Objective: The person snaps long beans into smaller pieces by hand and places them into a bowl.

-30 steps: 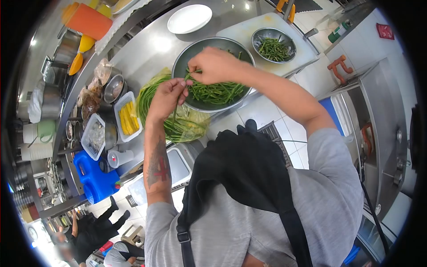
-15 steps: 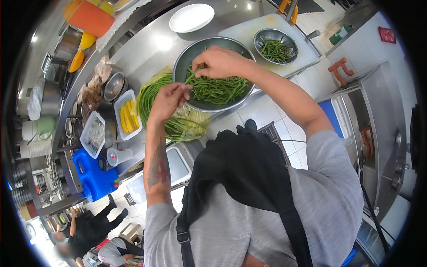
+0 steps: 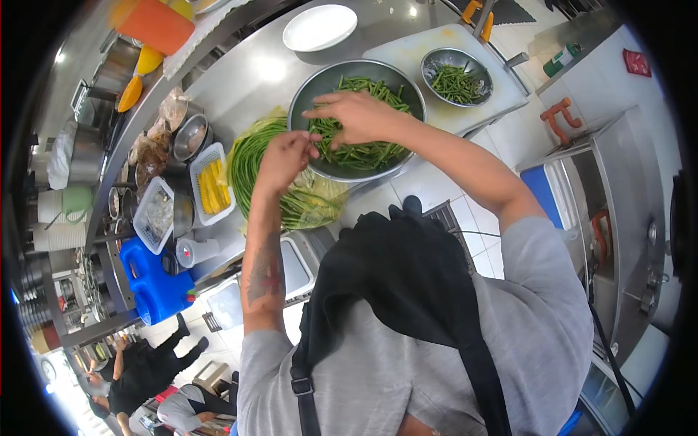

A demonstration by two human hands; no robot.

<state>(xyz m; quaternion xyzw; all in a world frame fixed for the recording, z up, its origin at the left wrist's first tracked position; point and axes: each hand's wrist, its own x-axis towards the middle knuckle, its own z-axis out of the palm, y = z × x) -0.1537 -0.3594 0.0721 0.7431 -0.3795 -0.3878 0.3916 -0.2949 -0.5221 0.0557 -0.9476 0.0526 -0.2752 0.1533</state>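
Observation:
A large metal bowl (image 3: 299, 87) on the steel counter holds many short cut pieces of green long beans (image 3: 371, 156). Over these pieces is my right hand (image 3: 356, 120), its fingers spread and apart. My left hand (image 3: 283, 161) is at the bowl's left rim with thumb and fingers pinched together; whatever is between the fingertips is too small to make out. Beside and partly under my left wrist lies a bundle of whole long beans (image 3: 249, 163) in a yellowish plastic bag (image 3: 327, 200).
A small metal bowl of cut beans (image 3: 454, 83) stands on a white cutting board (image 3: 400, 52). Behind is a white plate (image 3: 320, 27). To the left are a basket of yellow strips (image 3: 213, 187), another white basket (image 3: 154, 214) and a blue jug (image 3: 149, 280). Two people (image 3: 153, 363) work farther off.
My right hand has opened from a pinch and moved down over the bowl. The green bean strand seen between my hands no longer shows. My left hand stays pinched near the rim.

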